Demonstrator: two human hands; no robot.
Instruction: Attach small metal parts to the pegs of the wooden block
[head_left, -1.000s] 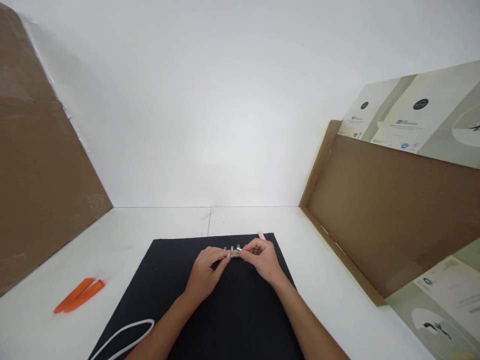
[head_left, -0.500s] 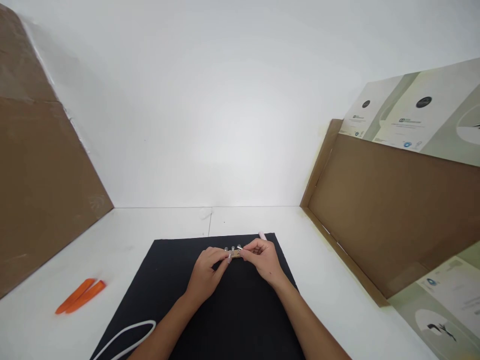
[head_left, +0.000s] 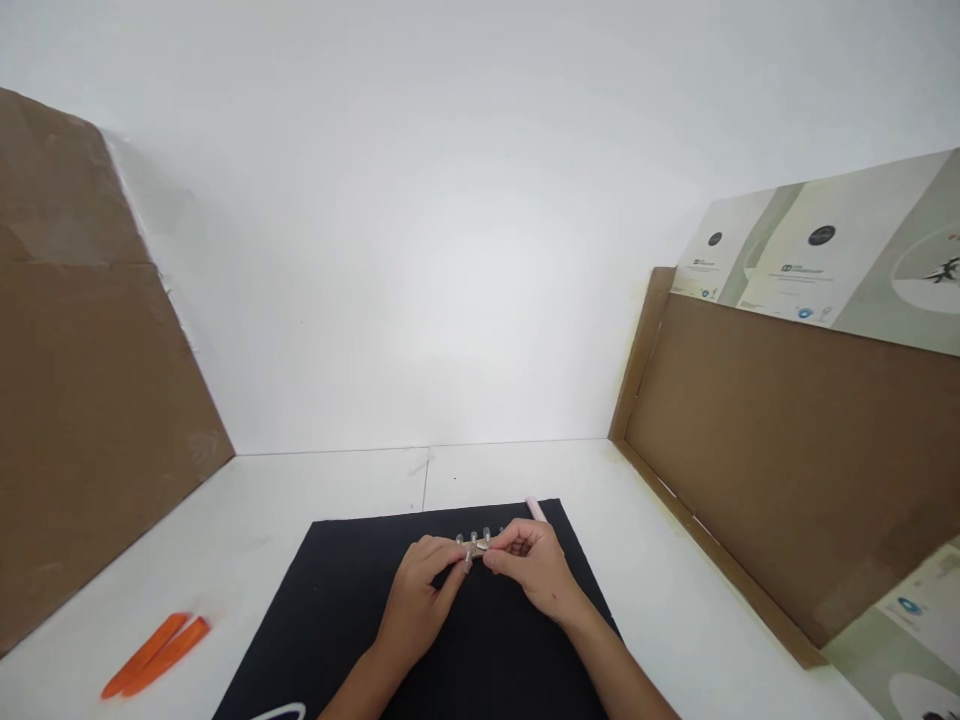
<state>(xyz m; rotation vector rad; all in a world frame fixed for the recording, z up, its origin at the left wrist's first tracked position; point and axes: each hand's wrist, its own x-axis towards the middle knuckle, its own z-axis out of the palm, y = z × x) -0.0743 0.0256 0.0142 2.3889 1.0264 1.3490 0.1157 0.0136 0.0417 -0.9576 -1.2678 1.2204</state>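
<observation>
Both my hands meet over the far part of a black mat [head_left: 360, 620]. My left hand [head_left: 420, 600] and my right hand [head_left: 532, 570] each pinch one end of a small tan strip [head_left: 477, 545] that carries a row of clear, nail-like tips. The fingers of both hands are curled and closed on it. A thin pink stick [head_left: 534, 508] pokes out just beyond my right hand at the mat's far edge; whether the hand touches it is unclear.
Two orange pry tools [head_left: 154, 655] lie on the white table at the left. A white cable loop [head_left: 281, 712] shows at the bottom edge. Brown cardboard walls stand at left [head_left: 82, 440] and right [head_left: 795, 440], with printed sheets above the right one.
The camera has tilted up, so hands, mat and tools sit lower in the picture. Both hands keep the same grip on the strip; most of the cable has slipped out of view.
</observation>
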